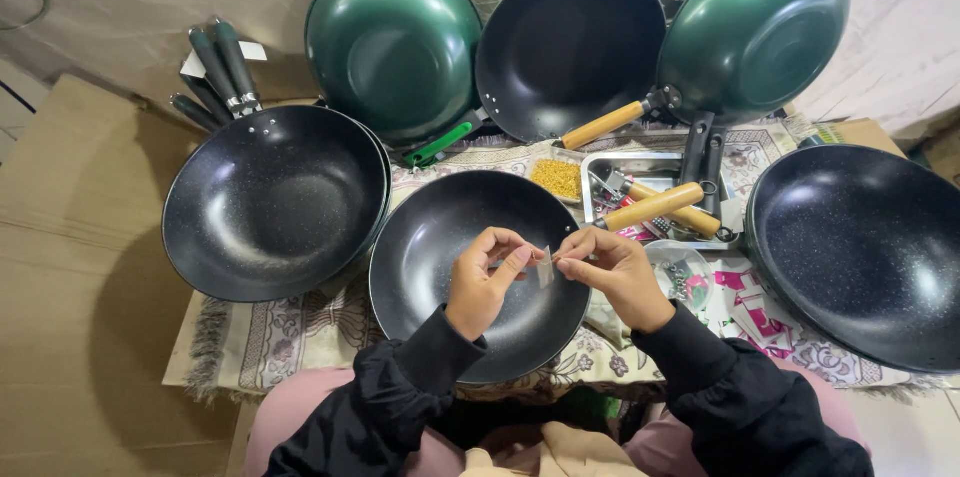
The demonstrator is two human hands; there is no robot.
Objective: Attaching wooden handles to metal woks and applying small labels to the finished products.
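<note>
Pinching one small clear packet point(545, 267) between both hands point(483, 282) point(615, 272) over the pan point(440, 237), fingertips grasping; a slip likely drops it inside.

A small clear packet point(545, 266), flat, thin and see-through with a pale grey sheen, hangs roughly upright in the pinch of both hands. The left hand point(482, 282) grips its left edge between thumb and forefinger; the right hand point(612, 272) pinches its top right corner with thumb and fingertip. What it holds is too small to tell. Right below the grip sits a black pan point(478, 275), round, shallow, with a speckled non-stick inside, lying mouth up and level. The packet is held above the pan's right half, apart from its surface.
</note>
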